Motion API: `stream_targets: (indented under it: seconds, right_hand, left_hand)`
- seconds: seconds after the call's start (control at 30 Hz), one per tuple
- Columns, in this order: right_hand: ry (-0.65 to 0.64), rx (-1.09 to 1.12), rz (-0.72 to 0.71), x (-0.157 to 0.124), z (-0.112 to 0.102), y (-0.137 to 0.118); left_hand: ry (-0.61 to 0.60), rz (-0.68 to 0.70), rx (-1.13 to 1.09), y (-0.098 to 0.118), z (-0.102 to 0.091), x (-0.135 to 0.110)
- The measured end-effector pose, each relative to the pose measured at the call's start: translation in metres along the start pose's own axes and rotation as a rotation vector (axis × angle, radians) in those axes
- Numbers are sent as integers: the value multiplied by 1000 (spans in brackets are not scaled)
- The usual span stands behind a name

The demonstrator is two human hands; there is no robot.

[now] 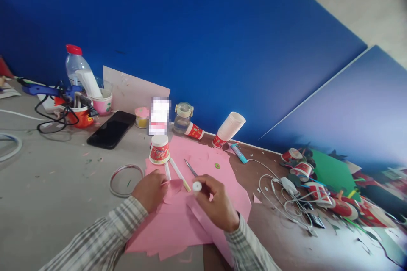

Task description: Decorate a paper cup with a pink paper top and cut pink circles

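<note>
My left hand (151,190) is closed, its fingertips pinching a small cut piece of pink paper (175,185). Between the thumb and fingers of my right hand (219,203) is a small white round-ended object (197,186); most of its body is hidden, so its kind does not show. Both hands are over a stack of pink paper sheets (178,228). Just beyond my left hand, an upside-down red and white paper cup (159,150) stands by two white strips (179,173). A grey pointed tool (190,167), perhaps scissors, lies partly under my right hand.
Left of the paper are a roll of tape (126,181) and a black phone (111,129). Behind stand a lidded glass jar (183,117) and a leaning stack of paper cups (229,128). White cables (286,194) and several decorated cups crowd the right side. A blue partition (190,42) closes the back.
</note>
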State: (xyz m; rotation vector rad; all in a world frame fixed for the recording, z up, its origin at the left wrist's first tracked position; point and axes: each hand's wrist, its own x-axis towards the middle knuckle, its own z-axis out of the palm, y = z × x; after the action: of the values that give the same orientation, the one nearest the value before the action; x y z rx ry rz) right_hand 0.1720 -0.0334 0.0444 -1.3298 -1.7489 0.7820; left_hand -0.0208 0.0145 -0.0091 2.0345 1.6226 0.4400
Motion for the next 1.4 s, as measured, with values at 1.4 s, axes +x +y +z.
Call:
stream_targets:
  seconds: [1.4]
  right_hand:
    - [-312, -374, -220, 1, 35, 19]
  left_hand:
    - [-47, 379, 172, -1, -16, -16]
